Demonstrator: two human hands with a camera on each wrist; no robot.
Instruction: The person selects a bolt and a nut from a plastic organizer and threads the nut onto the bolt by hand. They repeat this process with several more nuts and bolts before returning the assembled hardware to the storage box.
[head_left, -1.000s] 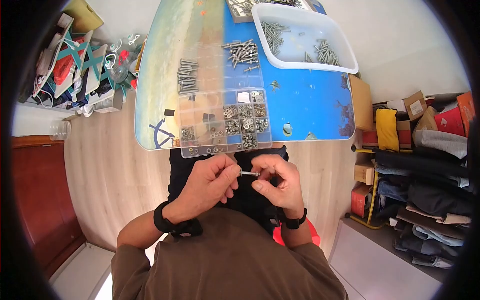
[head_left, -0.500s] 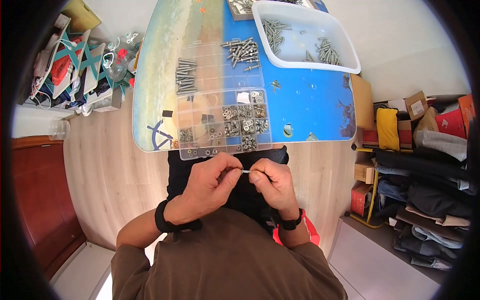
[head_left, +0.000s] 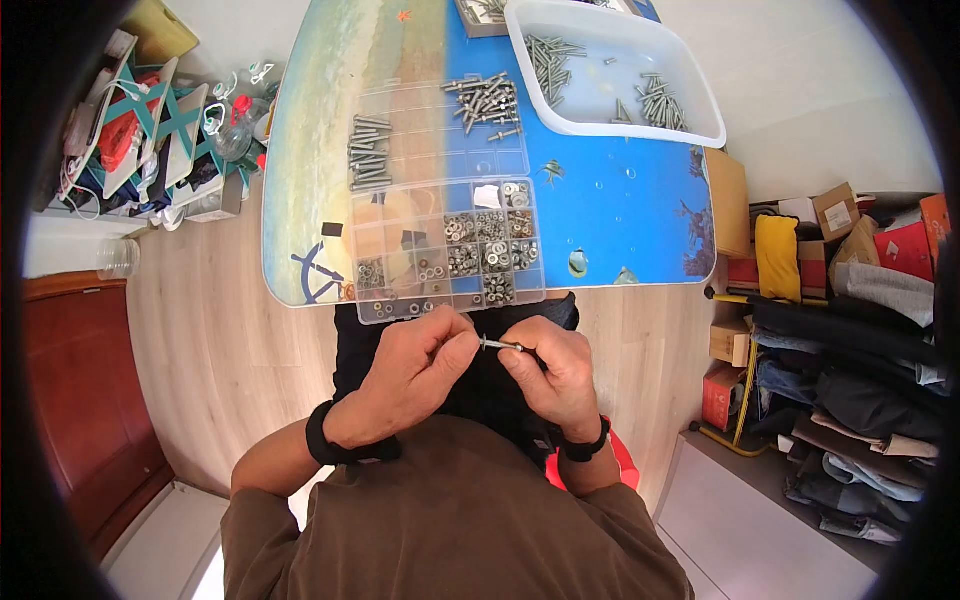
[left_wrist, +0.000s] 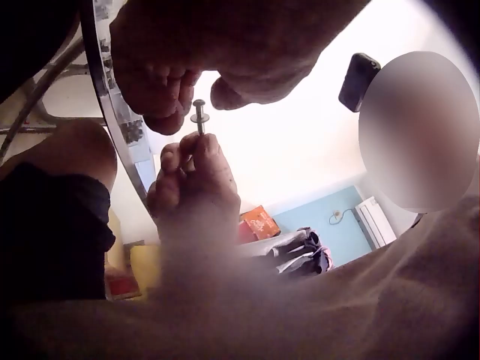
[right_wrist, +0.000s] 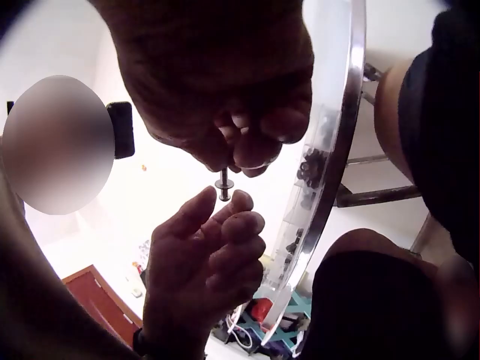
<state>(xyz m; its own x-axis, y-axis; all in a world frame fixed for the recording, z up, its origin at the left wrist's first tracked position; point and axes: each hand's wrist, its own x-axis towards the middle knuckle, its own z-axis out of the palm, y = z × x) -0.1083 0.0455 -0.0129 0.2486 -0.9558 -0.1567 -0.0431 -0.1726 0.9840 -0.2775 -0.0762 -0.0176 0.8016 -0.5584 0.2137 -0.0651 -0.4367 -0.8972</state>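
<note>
Between the two hands a small metal bolt (head_left: pixel 500 345) points toward the left hand, with a washer (left_wrist: pixel 199 118) around it close to its outer end. The right hand (head_left: pixel 556 378) pinches the bolt's other end between thumb and fingertips; in the right wrist view this hand (right_wrist: pixel 217 90) hides much of the shank. Thumb and fingers of the left hand (head_left: pixel 412 372) are bent and apart, close around the washer end; a gap shows between them and the bolt (right_wrist: pixel 225 196) in the right wrist view.
A clear compartment box (head_left: pixel 450 200) with nuts and washers lies at the table's near edge, bolts on its open lid (head_left: pixel 420 150). A white tub (head_left: pixel 610 128) of bolts stands at the back right beside a box (head_left: pixel 484 29) with more metal pieces.
The hands came together around the bolt, then separated slightly, showing more of the bolt and its washer. The right hand's fingers have closed more tightly on the bolt.
</note>
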